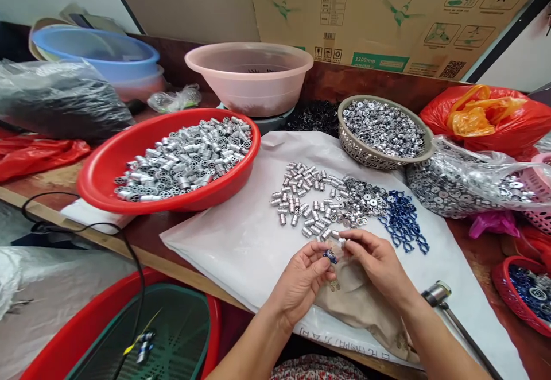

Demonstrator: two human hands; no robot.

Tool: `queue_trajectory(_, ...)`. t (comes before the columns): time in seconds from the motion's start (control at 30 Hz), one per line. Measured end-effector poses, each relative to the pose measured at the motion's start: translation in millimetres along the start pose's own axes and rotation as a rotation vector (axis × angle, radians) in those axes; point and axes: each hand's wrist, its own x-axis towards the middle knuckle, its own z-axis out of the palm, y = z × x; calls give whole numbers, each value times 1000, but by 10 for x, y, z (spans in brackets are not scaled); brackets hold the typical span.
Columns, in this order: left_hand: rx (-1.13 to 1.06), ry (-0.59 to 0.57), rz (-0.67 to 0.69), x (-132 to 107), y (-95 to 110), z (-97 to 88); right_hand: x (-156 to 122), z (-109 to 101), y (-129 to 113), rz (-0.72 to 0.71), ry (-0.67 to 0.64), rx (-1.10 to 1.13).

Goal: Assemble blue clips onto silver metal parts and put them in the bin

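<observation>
- Far left, a crumpled black plastic bag (55,101) sits, shiny and bulging, with a thin, floppy red plastic bag (38,156) just below it. Behind them is a smooth blue plastic basin (94,53).
- Down front, a green slotted basket (172,334) sits inside a red tub (107,299), and a thin black cable (81,225) loops past.
- Next up, a big round red basin (167,159) is heaped with little silver ribbed cylinders (185,159), holes showing on their ends. A plain pink basin (249,76) stands behind it.
- In the middle, a white plastic sheet (241,242) has a loose scatter of silver cylinders (301,196) on it, running into a tangle of dark blue rings (402,219).
- The left hand (299,282) is closed in a pinch on a small blue-and-silver part (330,256), held up just above a soft, wrinkled beige cloth (357,299).
- The right hand (379,262) is right beside it, fingertips pinched on a tiny silver piece (342,242), though it's hard to make out.
- Behind the hands, a woven metal basket (383,130) is packed with silver-and-black parts.
- Far right, a see-through plastic bag (465,182) bulges with flat metal parts. A small metal hammer (437,294) lies on the sheet, and a red bowl (523,294) holds blue parts.
</observation>
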Motion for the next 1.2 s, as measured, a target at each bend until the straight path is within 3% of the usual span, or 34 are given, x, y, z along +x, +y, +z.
queue_trajectory(0.1, 19, -18, -29, -15, -53, 35, -250, 4, -49, 48, 38, 264)
queue_trajectory(0.17, 40, -19, -47, -26, -83, 61, -335, 3, -54, 42, 75, 286)
queue_trajectory(0.5, 93, -45, -25, -88, -98, 140, -431, -72, -83, -3, 107, 230)
queue_trajectory(0.7, 173, -28, 24, -106, -118, 124, -435, -99, -88, -136, 105, 64)
queue_trajectory(0.93, 417, 20, 128, -132, -92, 139, -529, 54, -84, -264, 207, 23)
queue_trajectory(1.07, 490, 141, 268, -109, -125, 149, -368, 28, -14, -148, 109, -90)
queue_trajectory(1.2, 259, 163, 143, -42, -121, 165, 63, -125, 171, -41, 153, -409)
